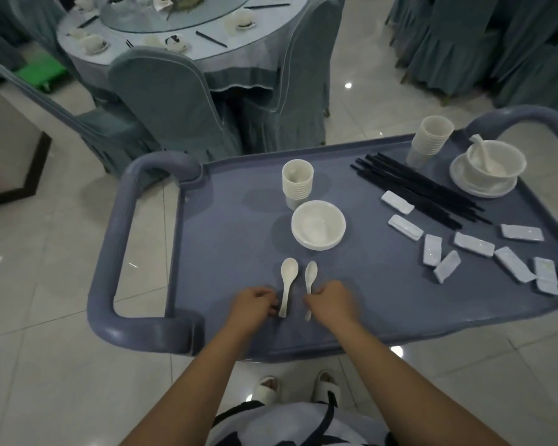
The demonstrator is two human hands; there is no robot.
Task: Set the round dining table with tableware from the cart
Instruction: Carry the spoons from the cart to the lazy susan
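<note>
**Two hands at two spoons on the cart**

Here both hands work at the near edge of the grey-blue cart (226, 252). The left hand (253, 305) has its fingers curled at the handle end of the left white spoon (287, 284), which lies flat on the cart top with its bowl pointing away from the person. The right hand (334, 302) pinches the handle of the right white spoon (310, 281) between curled fingers; the handle tip shows below the fingers. The two spoons lie side by side, close but apart.

Just beyond the spoons sits a stack of small white dishes (318, 226), and touching its far side a stack of white cups (297, 181). Toward the right end of the cart a bundle of black chopsticks (419, 189) lies diagonally, with white chopstick rests (474, 244) scattered on its near side. A second, leaning stack of cups (430, 141) stands at the far right corner, beside a white bowl (496, 162) set on saucers with a spoon inside it.

Beyond the cart stands the round dining table (239, 49), partly laid with cups, dishes and chopsticks around a glass turntable (174, 17), with covered chairs (165, 101) drawn up to it.
</note>
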